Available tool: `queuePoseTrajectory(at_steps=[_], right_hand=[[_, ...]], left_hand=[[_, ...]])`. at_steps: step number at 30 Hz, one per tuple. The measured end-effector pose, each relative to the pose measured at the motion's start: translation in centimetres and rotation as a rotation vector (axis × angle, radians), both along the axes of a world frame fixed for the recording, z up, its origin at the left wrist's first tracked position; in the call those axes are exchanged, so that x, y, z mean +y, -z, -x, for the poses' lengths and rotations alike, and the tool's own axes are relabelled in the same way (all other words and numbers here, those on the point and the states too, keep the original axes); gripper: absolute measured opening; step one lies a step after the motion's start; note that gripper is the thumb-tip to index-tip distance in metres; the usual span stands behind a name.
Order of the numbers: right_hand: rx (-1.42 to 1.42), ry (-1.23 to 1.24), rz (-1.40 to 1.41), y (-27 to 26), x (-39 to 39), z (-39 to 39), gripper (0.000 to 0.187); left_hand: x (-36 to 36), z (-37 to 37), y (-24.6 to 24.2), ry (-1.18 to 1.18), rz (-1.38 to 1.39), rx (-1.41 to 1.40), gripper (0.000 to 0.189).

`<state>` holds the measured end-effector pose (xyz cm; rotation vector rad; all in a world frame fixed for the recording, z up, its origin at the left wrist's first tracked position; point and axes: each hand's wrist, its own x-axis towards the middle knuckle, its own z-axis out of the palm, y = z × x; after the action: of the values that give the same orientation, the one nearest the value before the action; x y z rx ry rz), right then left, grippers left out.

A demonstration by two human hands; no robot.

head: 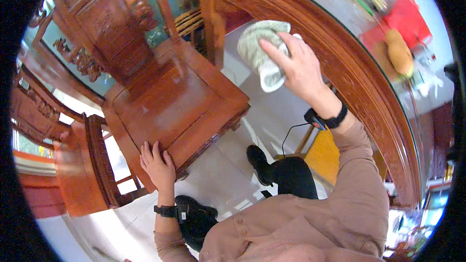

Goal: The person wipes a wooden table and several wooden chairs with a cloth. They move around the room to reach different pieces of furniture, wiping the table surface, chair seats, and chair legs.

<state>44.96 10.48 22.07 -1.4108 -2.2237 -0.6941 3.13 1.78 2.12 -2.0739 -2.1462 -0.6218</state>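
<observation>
My right hand grips a bunched grey-green cloth with white edges, raised between a carved wooden chair and the table. The cloth is slightly blurred and touches no furniture that I can make out. My left hand lies palm down on the front corner of the chair seat, fingers a little apart and holding nothing. The reddish-brown seat has a glossy panel, and the carved chair back rises behind it. Each of my wrists wears a black strap.
A glass-topped wooden table curves along the right, bearing a red bag and a yellowish elongated gourd or fruit. Below it is a yellow seat or cushion. Another wooden seat stands at left. My shoes are on the tiled floor.
</observation>
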Motion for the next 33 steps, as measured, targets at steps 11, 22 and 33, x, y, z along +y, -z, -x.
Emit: queuePoseTrajectory(at_steps=[11, 22, 33], right_hand=[[-0.371, 0.568, -0.095, -0.9, -19.4, -13.8, 0.054], [-0.330, 0.714, -0.008, -2.1, -28.6, -15.6, 0.062], [-0.074, 0.985, -0.089, 0.1, -45.0, -22.6, 0.072]], left_hand=[[-0.8, 0.6, 0.4, 0.043, -0.211, -0.064, 0.053], [-6.0, 5.2, 2.7, 0.200, -0.049, -0.083, 0.057], [-4.3, 9.0, 7.7, 0.034, 0.216, -0.698, 0.045]])
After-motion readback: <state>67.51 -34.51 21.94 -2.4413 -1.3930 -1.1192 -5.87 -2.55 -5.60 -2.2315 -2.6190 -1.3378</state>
